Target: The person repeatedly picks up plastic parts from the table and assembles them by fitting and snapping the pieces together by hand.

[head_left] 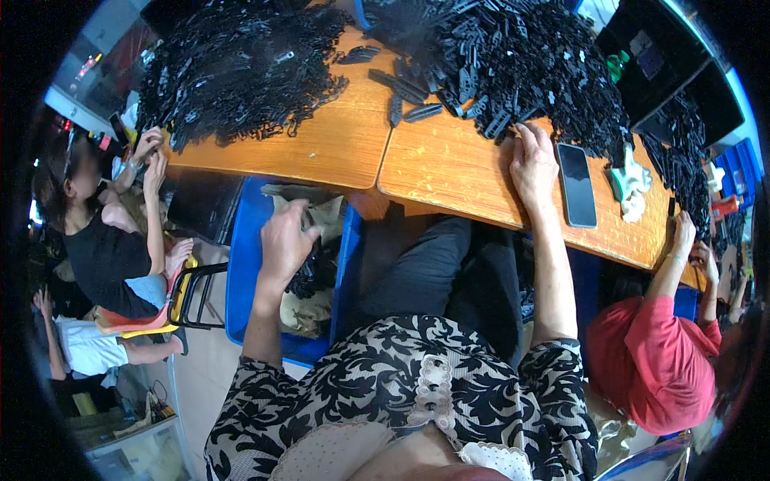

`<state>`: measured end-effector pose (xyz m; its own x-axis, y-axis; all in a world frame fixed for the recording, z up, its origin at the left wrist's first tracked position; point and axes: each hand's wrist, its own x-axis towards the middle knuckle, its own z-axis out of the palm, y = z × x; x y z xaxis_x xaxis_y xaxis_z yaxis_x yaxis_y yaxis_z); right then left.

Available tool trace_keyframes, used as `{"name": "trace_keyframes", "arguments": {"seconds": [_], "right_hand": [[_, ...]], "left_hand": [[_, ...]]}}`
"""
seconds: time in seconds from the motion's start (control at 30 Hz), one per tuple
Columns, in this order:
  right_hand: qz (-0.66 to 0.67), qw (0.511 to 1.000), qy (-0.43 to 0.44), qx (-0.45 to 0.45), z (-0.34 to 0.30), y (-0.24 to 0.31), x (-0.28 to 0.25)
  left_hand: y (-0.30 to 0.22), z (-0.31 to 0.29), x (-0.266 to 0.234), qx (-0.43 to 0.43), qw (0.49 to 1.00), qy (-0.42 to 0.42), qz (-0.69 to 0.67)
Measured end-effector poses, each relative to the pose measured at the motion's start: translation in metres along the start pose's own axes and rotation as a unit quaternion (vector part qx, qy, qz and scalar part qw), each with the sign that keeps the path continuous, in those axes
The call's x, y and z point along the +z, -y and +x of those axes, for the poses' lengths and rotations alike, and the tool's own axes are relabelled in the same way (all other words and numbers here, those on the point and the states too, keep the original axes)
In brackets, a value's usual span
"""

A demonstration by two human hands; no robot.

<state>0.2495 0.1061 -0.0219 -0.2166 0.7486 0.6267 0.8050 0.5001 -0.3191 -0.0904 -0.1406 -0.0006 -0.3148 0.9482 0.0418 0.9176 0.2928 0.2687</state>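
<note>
My left hand (286, 243) hovers over a blue bin (243, 272) beside my lap. Its thumb stands apart from the loosely bent fingers, and I see nothing held in it. Pale cloth or sacking and black pieces lie inside the bin. On the orange wooden table, my right hand (533, 164) rests at the near edge of a large heap of slim black plastic pieces (545, 64). Its fingers are bent together against the heap; what they pinch, if anything, is too small to make out. Several loose black pieces (407, 90) lie left of that hand.
A smartphone (577, 186) lies right of my right hand, beside a pale green and white crumpled item (630, 183). Another black heap (241, 72) covers the far left tabletop (353, 152). People sit on both sides, one in a red top (658, 361), one in black (104, 248).
</note>
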Motion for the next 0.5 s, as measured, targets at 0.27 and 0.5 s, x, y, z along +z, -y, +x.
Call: {"name": "trace_keyframes", "arguments": {"seconds": [0.27,0.5], "right_hand": [[-0.005,0.996,-0.02,-0.086,0.002,-0.003,0.011],[0.05,0.994,-0.009,-0.092,-0.001,-0.003,0.011]], "left_hand": [[-0.126,0.116,0.011,0.195,0.926,-0.221,-0.236],[-0.163,0.177,0.057,0.206,0.965,-0.162,-0.001]]}}
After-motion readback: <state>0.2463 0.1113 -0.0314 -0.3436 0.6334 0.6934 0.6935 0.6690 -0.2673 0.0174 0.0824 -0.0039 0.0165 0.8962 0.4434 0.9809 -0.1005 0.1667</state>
